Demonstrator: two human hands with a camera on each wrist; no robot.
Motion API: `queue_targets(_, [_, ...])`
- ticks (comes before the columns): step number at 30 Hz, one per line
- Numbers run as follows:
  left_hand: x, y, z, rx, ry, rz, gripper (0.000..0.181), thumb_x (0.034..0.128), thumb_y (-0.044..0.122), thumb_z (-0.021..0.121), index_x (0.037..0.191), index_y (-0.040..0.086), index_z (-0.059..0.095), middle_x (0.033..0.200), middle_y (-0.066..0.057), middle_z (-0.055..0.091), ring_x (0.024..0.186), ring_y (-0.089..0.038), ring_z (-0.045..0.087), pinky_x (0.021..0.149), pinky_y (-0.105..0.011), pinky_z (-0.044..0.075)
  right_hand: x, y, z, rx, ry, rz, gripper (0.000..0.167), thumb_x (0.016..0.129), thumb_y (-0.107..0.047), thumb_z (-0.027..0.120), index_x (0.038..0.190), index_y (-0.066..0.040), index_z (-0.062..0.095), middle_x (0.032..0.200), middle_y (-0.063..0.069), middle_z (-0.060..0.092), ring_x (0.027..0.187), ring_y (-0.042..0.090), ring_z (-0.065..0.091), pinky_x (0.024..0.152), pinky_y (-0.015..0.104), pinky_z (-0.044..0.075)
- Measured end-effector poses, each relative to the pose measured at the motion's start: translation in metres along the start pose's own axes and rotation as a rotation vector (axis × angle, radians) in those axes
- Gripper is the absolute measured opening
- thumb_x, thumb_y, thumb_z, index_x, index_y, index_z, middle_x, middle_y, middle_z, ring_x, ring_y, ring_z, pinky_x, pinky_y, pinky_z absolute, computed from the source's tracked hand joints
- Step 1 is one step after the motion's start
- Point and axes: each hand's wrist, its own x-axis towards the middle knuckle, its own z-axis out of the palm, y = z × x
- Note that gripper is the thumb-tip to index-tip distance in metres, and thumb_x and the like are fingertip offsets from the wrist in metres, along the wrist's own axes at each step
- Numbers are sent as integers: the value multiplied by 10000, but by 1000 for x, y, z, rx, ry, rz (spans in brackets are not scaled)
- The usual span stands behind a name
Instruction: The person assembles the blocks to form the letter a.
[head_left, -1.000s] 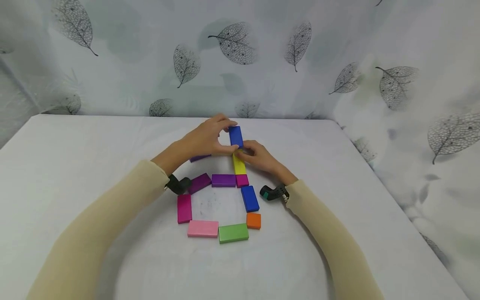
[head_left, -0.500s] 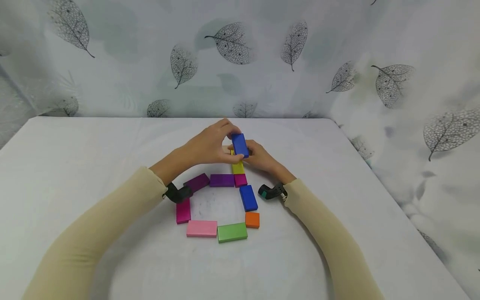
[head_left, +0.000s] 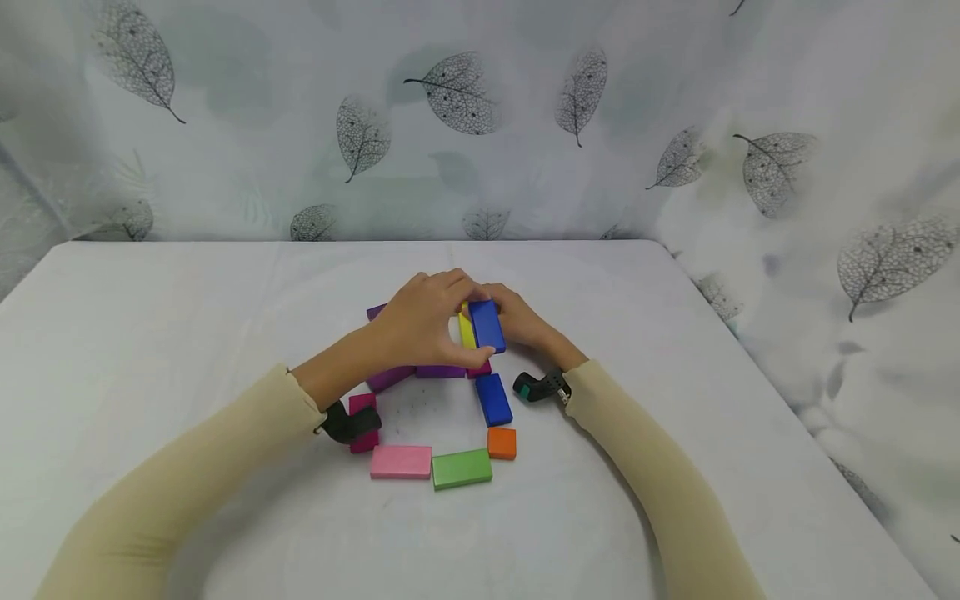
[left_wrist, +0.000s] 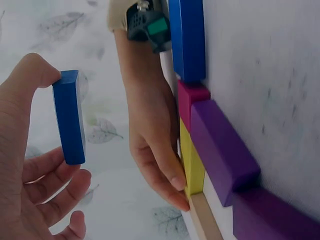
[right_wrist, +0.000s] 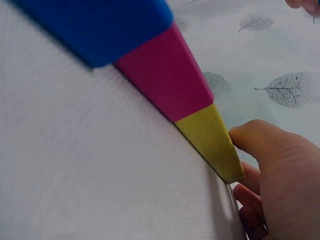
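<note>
My left hand [head_left: 420, 321] pinches a blue block [head_left: 487, 327] between thumb and fingertips, raised above the row of blocks. In the left wrist view that blue block [left_wrist: 69, 117] is seen edge-on, apart from the others. My right hand [head_left: 517, 321] lies at the outer side of a yellow block [right_wrist: 215, 145], its thumb and fingers fairly straight and touching or close to it. A small magenta block [right_wrist: 170, 75] meets one end of the yellow block; a pale wooden block [left_wrist: 205, 217] lies at its other end. My left hand partly hides this part in the head view.
On the white cloth, a ring continues with a blue block [head_left: 493, 400], orange block [head_left: 502, 443], green block [head_left: 462, 469], pink block [head_left: 401, 462] and magenta block [head_left: 362, 425]. Purple blocks [left_wrist: 222, 147] close its far side. A leaf-patterned sheet [head_left: 450, 167] hangs behind.
My left hand has brought the blue block nearer to me and slightly right, from beyond the yellow block to beside and above it. My right hand has stayed almost in place.
</note>
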Motion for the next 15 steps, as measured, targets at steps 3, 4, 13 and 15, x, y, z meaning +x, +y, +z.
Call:
queue_targets(3, [-5, 6, 2, -9, 3, 11, 591, 753, 500, 706, 1162, 80, 633, 1098, -56, 659, 977, -202, 622, 827, -411, 480, -1, 1, 0, -5, -7, -22, 286, 903, -56, 627, 1181, 8, 641, 1270, 174, 612, 1233, 328, 465, 1077, 483, 316])
queue_targets(4, [-6, 8, 3, -7, 3, 16, 591, 752, 503, 709, 1159, 82, 630, 1093, -52, 661, 977, -198, 621, 818, -405, 478, -1, 1, 0, -3, -10, -23, 303, 896, -47, 627, 1194, 3, 641, 1290, 170, 604, 1244, 324, 459, 1083, 483, 308])
queue_targets(13, [-15, 21, 7, 33, -11, 53, 600, 739, 535, 715, 1142, 99, 634, 1124, -29, 656, 1081, -187, 599, 904, -443, 461, -1, 1, -1, 26, -38, -66, 366, 924, -86, 612, 1282, -8, 609, 1316, 150, 595, 1284, 293, 463, 1111, 471, 297])
queue_targets(15, [-17, 23, 8, 27, -11, 60, 587, 741, 531, 713, 1135, 102, 632, 1116, -27, 652, 1086, -181, 589, 939, -467, 448, -1, 0, -1, 34, -48, -62, 371, 932, -100, 597, 1295, -28, 607, 1337, 133, 585, 1298, 280, 447, 1120, 477, 275])
